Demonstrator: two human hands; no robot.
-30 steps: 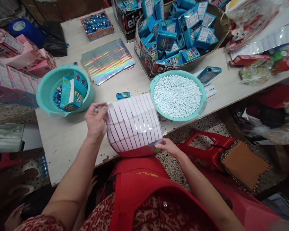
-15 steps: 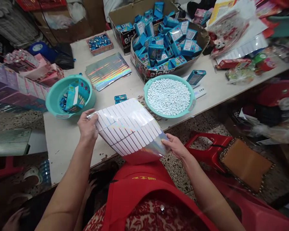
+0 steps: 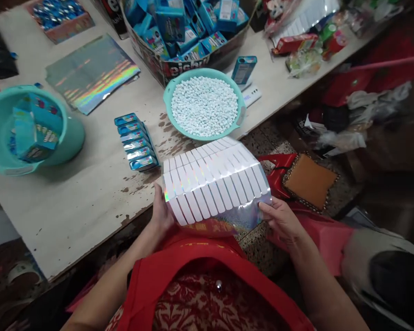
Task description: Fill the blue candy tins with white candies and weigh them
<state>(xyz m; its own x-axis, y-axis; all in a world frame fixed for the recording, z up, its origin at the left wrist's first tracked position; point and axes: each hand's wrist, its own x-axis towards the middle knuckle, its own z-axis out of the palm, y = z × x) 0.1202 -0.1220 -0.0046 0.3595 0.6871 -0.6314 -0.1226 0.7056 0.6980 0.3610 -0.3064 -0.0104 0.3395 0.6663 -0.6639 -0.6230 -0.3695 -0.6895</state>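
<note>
Head; we count one label sheet (image 3: 215,184) at the table's (image 3: 72,207) edge; right hand (image 3: 279,218) pinching its right side; left hand (image 3: 163,217) at its left, grip we cannot tell; six blue packs (image 3: 136,143); two teal bowls (image 3: 74,142).

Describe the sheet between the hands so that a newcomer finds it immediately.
Start from the table, then its bowl of white pellets. Below it in view, between left hand and right hand, is the sheet; unlike the shiny stack, it shows white strips.
</note>
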